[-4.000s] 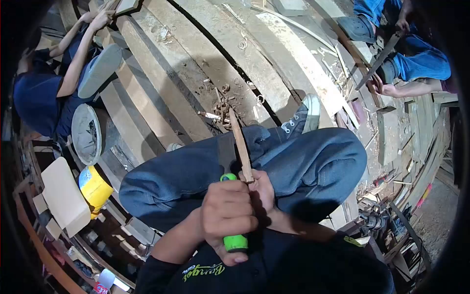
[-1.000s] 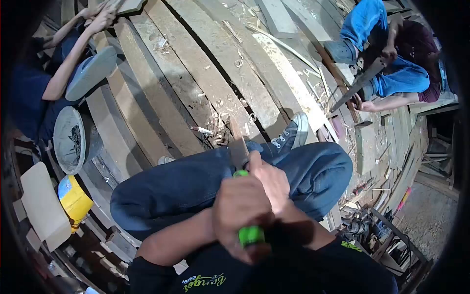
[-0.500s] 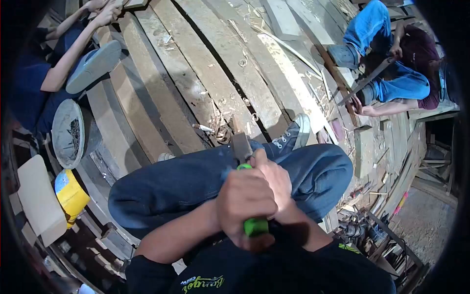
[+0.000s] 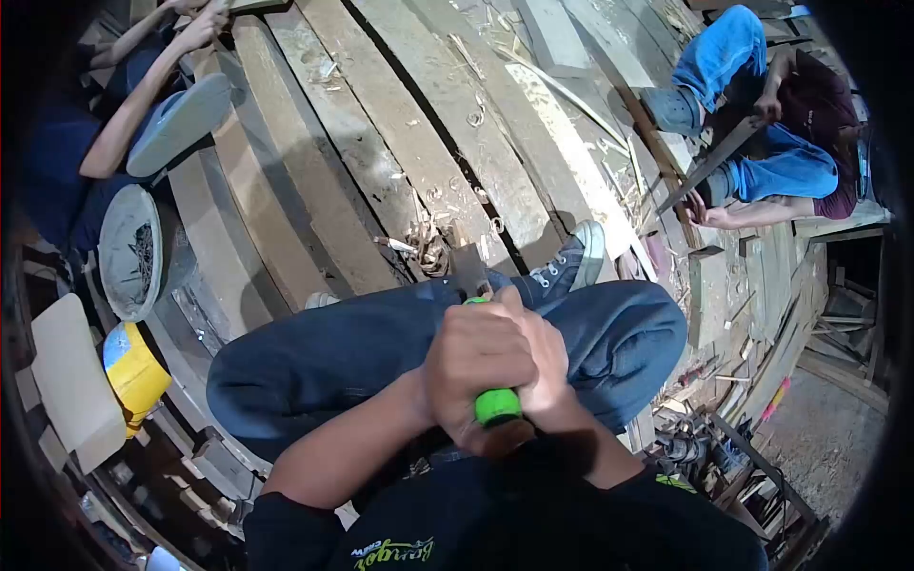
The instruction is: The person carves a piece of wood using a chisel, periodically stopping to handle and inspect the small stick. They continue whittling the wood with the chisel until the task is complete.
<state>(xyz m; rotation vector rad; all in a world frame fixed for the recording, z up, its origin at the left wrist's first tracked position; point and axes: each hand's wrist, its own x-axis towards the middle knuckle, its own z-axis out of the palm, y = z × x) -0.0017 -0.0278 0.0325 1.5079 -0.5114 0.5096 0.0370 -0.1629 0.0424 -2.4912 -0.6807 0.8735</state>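
A chisel with a bright green handle (image 4: pixel 496 405) and a flat greyish blade (image 4: pixel 467 270) points away from me over my lap. My left hand (image 4: pixel 479 366) is closed in a fist around the handle, leaving part of the green near the butt in sight. Pressed against its far side, my right hand (image 4: pixel 538 344) is closed at the front of the handle, its fingers partly hidden. Beyond the blade tip, curled wood shavings (image 4: pixel 430 249) lie on the planks. I cannot make out what the tip touches.
Worn planks (image 4: pixel 371 143) with dark gaps make up the floor. To the left stand a round bucket (image 4: pixel 133 303) and a yellow container (image 4: pixel 138 376). At right, a person in blue jeans (image 4: pixel 719 57) holds a handsaw (image 4: pixel 719 157); another person's sandalled foot (image 4: pixel 181 124) is at upper left.
My left hand has shifted slightly away from my body along with the green handle, and the blade sits slightly farther forward. My right hand stays close against it.
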